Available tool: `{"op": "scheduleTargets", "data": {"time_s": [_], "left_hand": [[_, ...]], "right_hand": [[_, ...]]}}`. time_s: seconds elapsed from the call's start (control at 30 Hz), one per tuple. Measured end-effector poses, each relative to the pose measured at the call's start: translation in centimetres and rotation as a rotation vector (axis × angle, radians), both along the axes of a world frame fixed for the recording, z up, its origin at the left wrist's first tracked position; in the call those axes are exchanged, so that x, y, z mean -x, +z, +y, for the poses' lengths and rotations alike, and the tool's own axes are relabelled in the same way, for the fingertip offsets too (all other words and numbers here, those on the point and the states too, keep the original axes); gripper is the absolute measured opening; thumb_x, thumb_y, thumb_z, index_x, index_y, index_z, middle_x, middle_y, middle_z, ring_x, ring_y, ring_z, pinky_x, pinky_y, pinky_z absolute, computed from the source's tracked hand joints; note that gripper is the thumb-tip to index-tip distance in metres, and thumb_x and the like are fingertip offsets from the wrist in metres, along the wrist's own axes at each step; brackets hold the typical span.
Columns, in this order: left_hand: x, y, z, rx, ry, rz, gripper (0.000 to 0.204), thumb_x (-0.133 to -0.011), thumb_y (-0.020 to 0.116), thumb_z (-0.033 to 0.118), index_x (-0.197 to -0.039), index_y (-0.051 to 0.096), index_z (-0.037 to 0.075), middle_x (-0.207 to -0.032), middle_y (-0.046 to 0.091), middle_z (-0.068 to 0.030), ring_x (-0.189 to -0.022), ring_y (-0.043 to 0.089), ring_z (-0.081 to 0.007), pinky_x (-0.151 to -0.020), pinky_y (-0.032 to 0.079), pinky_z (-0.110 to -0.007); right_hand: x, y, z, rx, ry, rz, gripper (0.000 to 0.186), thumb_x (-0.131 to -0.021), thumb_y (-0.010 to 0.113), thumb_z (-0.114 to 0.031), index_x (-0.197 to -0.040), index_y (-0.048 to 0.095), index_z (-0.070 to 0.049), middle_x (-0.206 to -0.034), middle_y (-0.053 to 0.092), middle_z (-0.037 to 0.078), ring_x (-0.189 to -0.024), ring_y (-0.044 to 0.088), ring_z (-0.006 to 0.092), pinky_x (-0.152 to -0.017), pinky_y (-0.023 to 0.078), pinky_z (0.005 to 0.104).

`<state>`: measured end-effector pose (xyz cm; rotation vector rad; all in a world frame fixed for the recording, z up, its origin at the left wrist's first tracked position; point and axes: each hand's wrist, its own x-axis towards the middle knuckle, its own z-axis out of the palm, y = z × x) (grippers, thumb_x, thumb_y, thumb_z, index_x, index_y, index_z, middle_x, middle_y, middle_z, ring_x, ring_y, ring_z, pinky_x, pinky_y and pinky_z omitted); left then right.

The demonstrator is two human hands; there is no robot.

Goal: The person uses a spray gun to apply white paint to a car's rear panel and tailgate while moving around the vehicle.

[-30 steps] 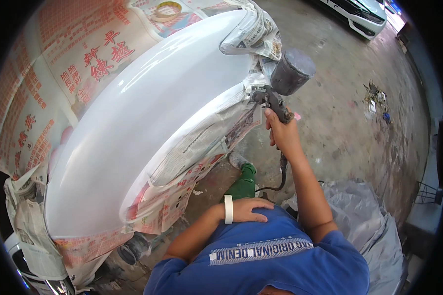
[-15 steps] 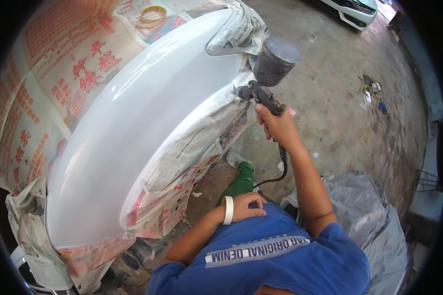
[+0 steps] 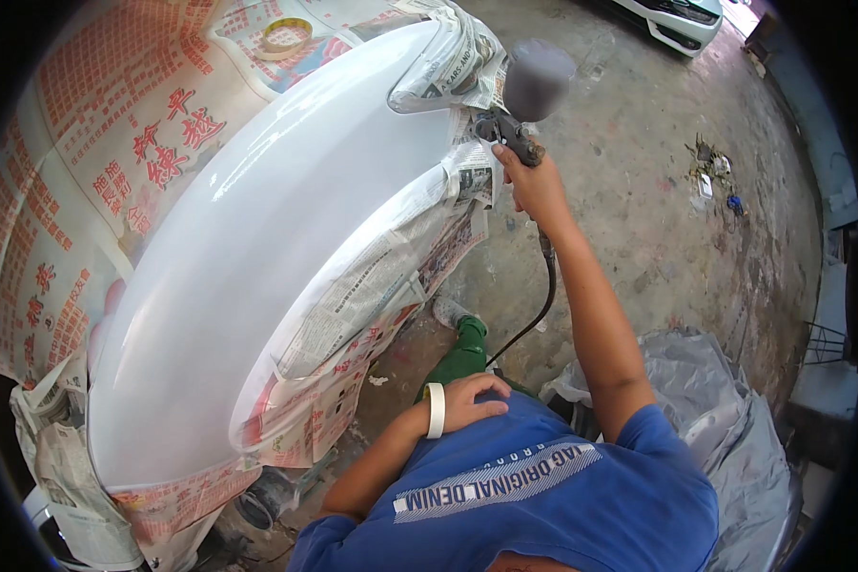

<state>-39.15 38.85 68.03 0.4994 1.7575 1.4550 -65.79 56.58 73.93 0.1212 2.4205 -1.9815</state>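
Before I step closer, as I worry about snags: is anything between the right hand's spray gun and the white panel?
No loose object shows between the spray gun, held in the right hand, and the white panel. Only newspaper masking borders the panel's edge beside the gun.

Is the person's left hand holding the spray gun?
No, the right hand grips the spray gun, while the left hand rests on the shirt.

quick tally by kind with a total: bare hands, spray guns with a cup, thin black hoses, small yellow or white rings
Bare hands: 2 (left hand, right hand)
Dark grey spray gun with round cup: 1
Thin black hose: 1
Small rings: 2 (yellow ring, white wrist ring)
Total: 6
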Motion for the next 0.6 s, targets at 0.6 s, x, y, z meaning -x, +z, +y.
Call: {"op": "scheduleTargets", "data": {"time_s": [0.6], "left_hand": [[-0.7, -0.7, -0.1, -0.006, 0.032, 0.043, 0.039, -0.098, 0.065, 0.029, -0.127, 0.061, 0.003, -0.132, 0.062, -0.015, -0.125, 0.058, -0.0268, -0.107, 0.045, -0.037]], "right_hand": [[-8.9, 7.6, -2.1, -0.11, 0.352, -0.002, 0.031, -0.094, 0.072, -0.032, -0.108, 0.063, -0.007, -0.073, 0.058, 0.0, -0.068, 0.055, 0.0092, -0.062, 0.044, 0.0279]]}}
